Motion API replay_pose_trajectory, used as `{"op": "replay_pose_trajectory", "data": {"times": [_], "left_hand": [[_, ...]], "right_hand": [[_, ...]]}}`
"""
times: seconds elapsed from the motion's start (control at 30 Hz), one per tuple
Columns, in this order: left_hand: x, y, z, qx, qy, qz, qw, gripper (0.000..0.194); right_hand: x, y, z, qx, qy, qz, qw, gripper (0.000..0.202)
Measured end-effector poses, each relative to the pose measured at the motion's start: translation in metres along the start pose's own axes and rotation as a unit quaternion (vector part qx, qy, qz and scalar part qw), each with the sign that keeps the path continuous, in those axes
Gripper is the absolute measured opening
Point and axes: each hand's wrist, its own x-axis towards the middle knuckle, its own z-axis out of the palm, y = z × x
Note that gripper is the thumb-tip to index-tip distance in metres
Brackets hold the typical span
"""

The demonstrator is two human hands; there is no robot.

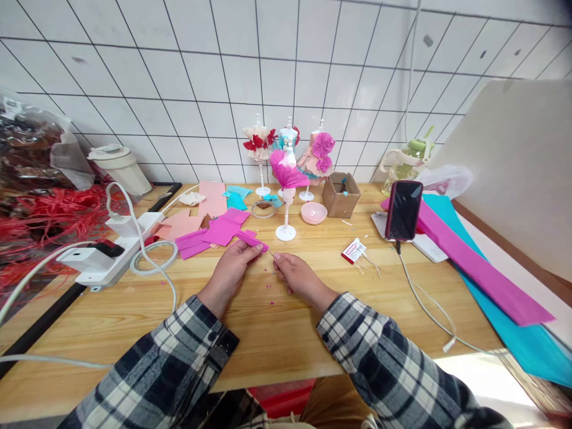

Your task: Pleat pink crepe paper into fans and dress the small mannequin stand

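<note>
My left hand (232, 266) pinches a narrow folded strip of magenta crepe paper (251, 239) over the middle of the table. Closed around a thin stick (270, 252), my right hand (295, 275) brings its tip close to the strip's right end. Most of the stick is hidden by the fingers, so its kind is unclear. Tiny magenta scraps (269, 286) lie between the hands. Just beyond them stands a small white dress form (286, 229) with a pleated magenta paper skirt (288, 171). Magenta crepe sheets (226, 226) lie beyond my left hand.
Several decorated dress forms (261, 152) stand by the tiled wall. Near them are a pink bowl (313, 213) and a cardboard box (343, 196). A phone (403, 210), a small packet (353, 251) and long paper sheets (487, 268) lie rightward; a power strip (111, 262) lies left.
</note>
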Motion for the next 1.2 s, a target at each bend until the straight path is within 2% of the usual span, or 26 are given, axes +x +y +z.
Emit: {"op": "replay_pose_trajectory", "data": {"times": [0.1, 0.37, 0.87, 1.2], "left_hand": [[-0.001, 0.002, 0.0, -0.011, -0.002, -0.001, 1.0, 0.022], [-0.003, 0.008, 0.001, -0.027, -0.007, -0.014, 1.0, 0.017], [-0.001, 0.005, -0.003, 0.008, -0.042, -0.016, 0.999, 0.013], [0.004, -0.002, -0.009, 0.027, -0.061, -0.028, 0.997, 0.019]], "right_hand": [[0.001, 0.001, -0.002, -0.01, 0.007, -0.004, 1.0, 0.031], [-0.002, -0.004, -0.004, 0.005, -0.027, -0.008, 1.0, 0.033], [-0.003, -0.004, -0.004, 0.023, -0.047, -0.011, 0.999, 0.033], [-0.003, -0.004, -0.005, 0.034, -0.051, 0.0, 0.998, 0.035]]}}
